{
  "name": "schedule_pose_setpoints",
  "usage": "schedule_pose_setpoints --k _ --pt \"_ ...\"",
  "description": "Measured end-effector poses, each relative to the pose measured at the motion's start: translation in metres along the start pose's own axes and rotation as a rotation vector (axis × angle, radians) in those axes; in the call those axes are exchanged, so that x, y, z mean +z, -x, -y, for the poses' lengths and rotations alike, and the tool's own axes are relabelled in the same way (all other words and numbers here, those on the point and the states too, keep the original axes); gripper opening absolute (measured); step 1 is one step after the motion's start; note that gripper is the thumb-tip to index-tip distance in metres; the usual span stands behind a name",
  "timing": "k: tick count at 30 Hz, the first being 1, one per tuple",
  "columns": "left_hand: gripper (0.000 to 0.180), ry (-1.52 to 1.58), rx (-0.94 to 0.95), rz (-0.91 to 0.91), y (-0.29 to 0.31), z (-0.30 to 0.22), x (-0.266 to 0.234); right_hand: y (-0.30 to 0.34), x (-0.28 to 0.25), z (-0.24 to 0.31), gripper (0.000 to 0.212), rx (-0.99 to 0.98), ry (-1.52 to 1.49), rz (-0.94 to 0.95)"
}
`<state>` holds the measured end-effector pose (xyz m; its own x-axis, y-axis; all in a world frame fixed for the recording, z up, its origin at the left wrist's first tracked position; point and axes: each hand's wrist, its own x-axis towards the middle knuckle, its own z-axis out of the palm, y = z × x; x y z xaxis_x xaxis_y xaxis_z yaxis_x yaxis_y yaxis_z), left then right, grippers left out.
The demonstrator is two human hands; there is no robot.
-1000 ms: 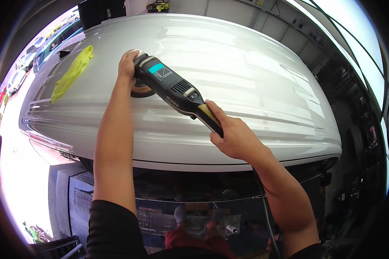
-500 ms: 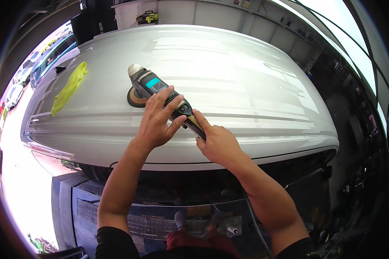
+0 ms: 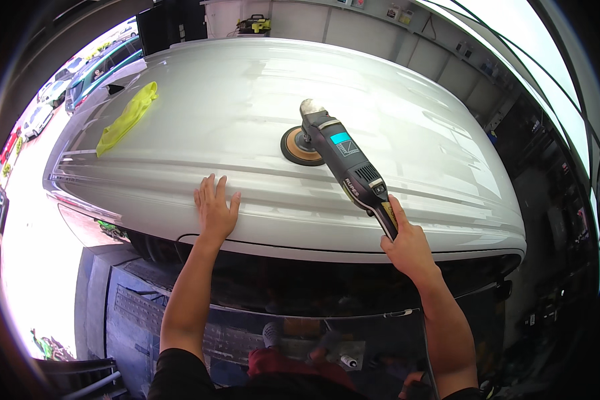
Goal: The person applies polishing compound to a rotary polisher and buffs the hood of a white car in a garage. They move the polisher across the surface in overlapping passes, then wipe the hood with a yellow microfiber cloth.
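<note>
My right hand (image 3: 410,248) grips the rear handle of a black and grey car polisher (image 3: 349,162) with a turquoise label. Its round pad (image 3: 295,148), orange-brown and black, rests on the white vehicle roof (image 3: 213,110) or just over it; I cannot tell which. My left hand (image 3: 216,211) is off the tool, palm down with fingers apart, at the near side of the roof. A yellow-green cloth (image 3: 129,120) lies at the roof's left end.
Below the roof edge runs the vehicle's dark glossy side (image 3: 300,283), with reflections in it. A yellow-green machine (image 3: 254,25) stands behind the roof. Several containers line a wall shelf (image 3: 440,40) at the back right. Parked cars (image 3: 39,121) show outside at left.
My left hand has let go of the polisher and moved left and down to the near roof edge. The polisher has moved right across the roof in my right hand.
</note>
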<state>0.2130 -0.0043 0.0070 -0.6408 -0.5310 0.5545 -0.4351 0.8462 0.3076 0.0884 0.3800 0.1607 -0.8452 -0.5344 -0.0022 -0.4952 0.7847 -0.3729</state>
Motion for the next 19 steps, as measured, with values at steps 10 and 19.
schedule_pose_setpoints --k 10,19 --pt "0.039 0.158 -0.076 -0.120 0.007 0.007 -0.005 -0.037 0.041 0.102 0.086 -0.137 0.130 0.034" --pt "0.032 0.223 -0.028 -0.090 0.003 0.004 0.003 -0.047 0.053 0.144 0.086 -0.138 0.092 0.080"
